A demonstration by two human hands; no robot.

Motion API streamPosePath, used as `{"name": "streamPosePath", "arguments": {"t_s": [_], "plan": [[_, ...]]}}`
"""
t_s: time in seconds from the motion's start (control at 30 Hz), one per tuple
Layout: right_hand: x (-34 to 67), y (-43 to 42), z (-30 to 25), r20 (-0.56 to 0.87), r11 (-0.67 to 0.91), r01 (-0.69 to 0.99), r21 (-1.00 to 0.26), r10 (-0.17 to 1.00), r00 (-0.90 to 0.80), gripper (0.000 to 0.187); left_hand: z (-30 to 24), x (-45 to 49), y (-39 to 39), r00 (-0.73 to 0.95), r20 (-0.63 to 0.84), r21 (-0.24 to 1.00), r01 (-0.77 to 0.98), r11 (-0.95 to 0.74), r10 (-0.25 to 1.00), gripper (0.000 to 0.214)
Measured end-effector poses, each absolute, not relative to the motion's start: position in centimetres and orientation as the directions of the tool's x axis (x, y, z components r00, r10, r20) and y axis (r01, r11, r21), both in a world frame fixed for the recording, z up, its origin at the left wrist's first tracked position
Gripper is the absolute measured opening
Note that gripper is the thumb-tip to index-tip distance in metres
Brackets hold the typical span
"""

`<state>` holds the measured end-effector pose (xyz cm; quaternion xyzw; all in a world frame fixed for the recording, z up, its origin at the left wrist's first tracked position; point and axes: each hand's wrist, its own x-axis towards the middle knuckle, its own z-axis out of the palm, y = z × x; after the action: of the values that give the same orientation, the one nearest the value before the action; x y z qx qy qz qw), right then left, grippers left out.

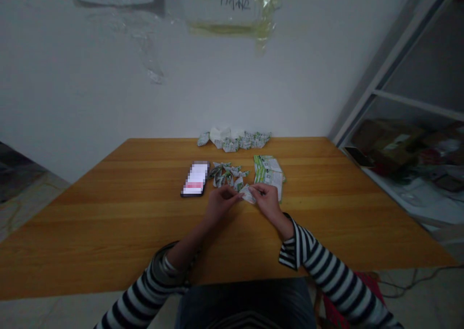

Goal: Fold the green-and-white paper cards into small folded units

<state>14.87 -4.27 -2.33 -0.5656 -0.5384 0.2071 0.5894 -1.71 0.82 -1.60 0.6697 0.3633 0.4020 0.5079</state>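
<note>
Between my two hands is a small folded piece of printed paper, whitish with faint print. My left hand pinches its left side, and my right hand pinches its right side. Just beyond my fingers lies a loose group of folded green-and-white printed papers. Flat printed sheets, green and white, lie partly behind my right hand. What exact shape the held paper has is too small to tell.
A phone with a lit, blurred screen lies left of the folded papers on the wooden table. Along the wall at the table's back edge sits a row of crumpled or folded papers. A shelf with boxes stands at the right.
</note>
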Motion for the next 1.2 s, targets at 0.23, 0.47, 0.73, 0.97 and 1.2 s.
{"name": "streamPosePath", "arguments": {"t_s": [0.23,0.47,0.73,0.97,1.2], "plan": [[14.6,-4.1,-2.4,0.355,0.276,0.249,-0.928,0.858,0.371,0.018,-1.2,-1.3,0.6,0.357,0.099,0.995,-0.017,-0.099,0.929,0.034],[14.5,-4.4,-2.2,0.36,0.278,0.257,-0.926,0.856,0.372,0.018,-1.4,-1.6,0.8,0.402,0.093,0.996,-0.028,-0.089,0.911,0.043],[14.2,-4.6,-2.4,0.389,0.286,0.299,-0.91,0.836,0.386,0.018,-1.6,-1.8,0.8,0.33,0.275,0.924,0.168,-0.343,0.903,0.026],[14.1,-4.8,-2.2,0.406,0.28,0.347,-0.895,0.833,0.375,0.017,-1.5,-1.7,1.0,0.32,0.238,0.94,0.162,-0.3,0.917,0.028],[13.8,-4.6,-2.2,0.359,0.294,0.216,-0.931,0.842,0.402,0.016,-1.6,-1.5,1.5,0.477,0.147,0.985,0.013,-0.174,0.866,0.033]]}}
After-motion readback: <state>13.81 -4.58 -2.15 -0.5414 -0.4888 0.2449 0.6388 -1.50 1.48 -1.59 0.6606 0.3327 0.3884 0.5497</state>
